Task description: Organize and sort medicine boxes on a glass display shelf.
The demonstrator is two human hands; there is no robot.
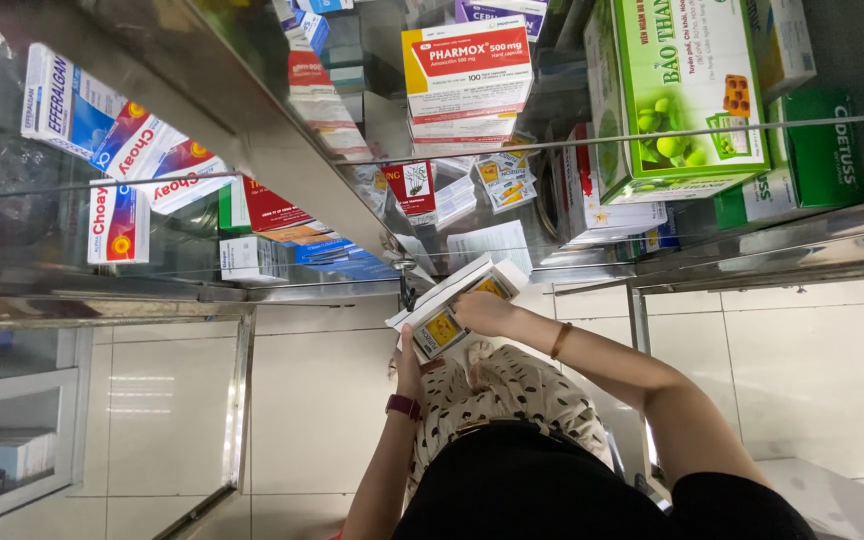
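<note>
Head view: both hands, left hand (408, 365) and right hand (482, 312), grip closed on white-and-yellow medicine boxes (457, 305) below glass shelf (512, 150).

white-yellow box (449, 307) in hand, green carton (682, 90) above

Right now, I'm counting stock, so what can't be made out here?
Head view: number of white and yellow boxes in the stack, partly covered by the right hand.
Head view: left hand grip, fingers hidden behind the boxes.
Head view: blue packs in the lower-left cabinet, dim behind glass.
</note>
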